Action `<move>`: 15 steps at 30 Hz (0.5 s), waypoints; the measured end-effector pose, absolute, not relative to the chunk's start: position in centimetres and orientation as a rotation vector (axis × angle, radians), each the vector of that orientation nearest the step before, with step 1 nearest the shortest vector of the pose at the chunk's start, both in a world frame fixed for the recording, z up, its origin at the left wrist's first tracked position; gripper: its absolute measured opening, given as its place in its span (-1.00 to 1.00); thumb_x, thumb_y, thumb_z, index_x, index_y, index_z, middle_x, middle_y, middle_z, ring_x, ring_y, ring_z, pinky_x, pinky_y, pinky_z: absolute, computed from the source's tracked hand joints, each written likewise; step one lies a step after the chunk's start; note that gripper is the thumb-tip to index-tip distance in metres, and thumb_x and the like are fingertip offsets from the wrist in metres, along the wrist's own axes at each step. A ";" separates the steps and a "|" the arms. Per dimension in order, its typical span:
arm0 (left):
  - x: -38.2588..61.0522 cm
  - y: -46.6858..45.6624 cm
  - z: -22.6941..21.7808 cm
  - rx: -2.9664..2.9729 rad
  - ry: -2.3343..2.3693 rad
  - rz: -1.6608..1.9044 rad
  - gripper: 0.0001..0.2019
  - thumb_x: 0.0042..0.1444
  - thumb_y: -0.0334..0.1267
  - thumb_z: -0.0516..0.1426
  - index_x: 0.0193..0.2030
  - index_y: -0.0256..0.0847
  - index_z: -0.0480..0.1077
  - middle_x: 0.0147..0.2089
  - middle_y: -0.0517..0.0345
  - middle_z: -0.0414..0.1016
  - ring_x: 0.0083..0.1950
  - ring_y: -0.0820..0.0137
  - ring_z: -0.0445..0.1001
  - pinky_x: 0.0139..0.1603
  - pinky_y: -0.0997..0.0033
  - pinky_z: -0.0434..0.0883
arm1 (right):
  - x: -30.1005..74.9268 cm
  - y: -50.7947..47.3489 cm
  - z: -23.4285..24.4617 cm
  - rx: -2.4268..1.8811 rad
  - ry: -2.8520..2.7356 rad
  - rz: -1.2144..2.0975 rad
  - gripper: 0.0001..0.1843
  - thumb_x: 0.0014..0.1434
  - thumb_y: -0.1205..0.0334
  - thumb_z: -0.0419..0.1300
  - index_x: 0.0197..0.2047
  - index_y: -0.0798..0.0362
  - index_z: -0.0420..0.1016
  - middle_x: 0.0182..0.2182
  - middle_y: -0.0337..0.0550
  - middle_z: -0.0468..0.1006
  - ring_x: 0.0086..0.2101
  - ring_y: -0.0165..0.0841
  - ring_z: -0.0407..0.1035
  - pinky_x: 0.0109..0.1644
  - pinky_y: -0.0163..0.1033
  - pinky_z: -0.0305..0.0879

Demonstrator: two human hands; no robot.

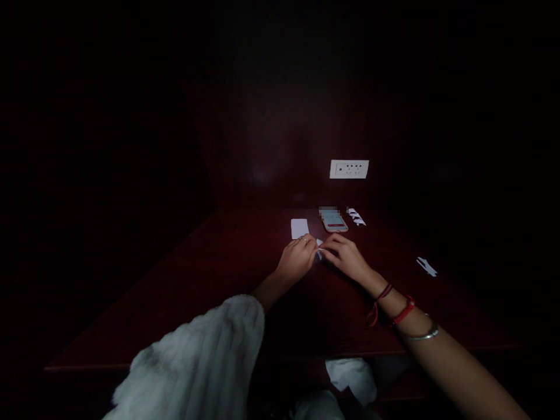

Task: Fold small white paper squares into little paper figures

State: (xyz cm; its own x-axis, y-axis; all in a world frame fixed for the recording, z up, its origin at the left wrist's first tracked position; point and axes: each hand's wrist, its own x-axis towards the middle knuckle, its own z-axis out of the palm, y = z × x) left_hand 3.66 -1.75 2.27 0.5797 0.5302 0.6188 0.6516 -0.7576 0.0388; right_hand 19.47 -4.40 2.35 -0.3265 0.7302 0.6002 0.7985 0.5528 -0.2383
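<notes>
Between my hands, above the dark red table, is a small folded piece of white paper (319, 253). My left hand (298, 255) has its fingers closed on the paper's left side; a ring shows on one finger. From the right, my right hand (345, 255) pinches the same paper between thumb and fingers. My fingers cover much of the paper, so its full shape is hidden. Just beyond my left hand lies a flat white sheet of paper (300, 228), its near edge partly behind my knuckles.
A phone (333, 220) with a lit screen lies behind my right hand. White folded paper pieces (356, 217) are beside it, and white paper strips (426, 266) lie farther right. A socket panel (349, 169) is on the back wall. The table's front edge (297, 357) is near me.
</notes>
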 end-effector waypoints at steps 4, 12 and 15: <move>3.7 -1.9 2.4 -2.615 -0.956 -0.891 -0.89 0.07 -0.34 -0.10 -0.35 -0.23 0.21 -0.28 0.11 0.26 -0.27 0.42 0.27 -0.21 0.44 0.24 | 19.2 -4.6 2.6 -1.272 -2.153 -0.238 -0.82 0.06 0.27 -0.03 -0.32 0.08 0.37 -0.38 -0.14 0.33 -0.34 -0.40 0.22 -0.23 -0.30 0.14; 3.7 -2.0 2.6 -2.604 -0.998 -0.801 -0.85 0.09 -0.31 -0.13 -0.33 -0.23 0.22 -0.27 0.12 0.25 -0.26 0.44 0.27 -0.20 0.45 0.25 | 18.9 -4.5 2.5 -1.352 -2.158 -0.314 -0.82 0.09 0.27 -0.08 -0.38 0.12 0.31 -0.40 -0.13 0.30 -0.36 -0.41 0.18 -0.25 -0.30 0.10; 3.7 -2.0 2.4 -2.628 -1.019 -0.809 -0.85 0.10 -0.31 -0.15 -0.31 -0.23 0.20 -0.26 0.12 0.23 -0.28 0.46 0.28 -0.24 0.47 0.27 | 18.9 -4.4 2.5 -1.335 -2.162 -0.281 -0.82 0.09 0.27 -0.08 -0.37 0.12 0.30 -0.39 -0.14 0.29 -0.35 -0.41 0.18 -0.25 -0.30 0.10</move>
State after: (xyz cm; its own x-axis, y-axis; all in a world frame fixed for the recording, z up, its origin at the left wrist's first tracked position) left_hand 3.67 -1.95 2.44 0.6103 0.5588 0.5614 0.6734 -0.7393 0.0038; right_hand 18.92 -4.39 2.50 -0.3337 0.7494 0.5718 0.8706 0.4777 -0.1180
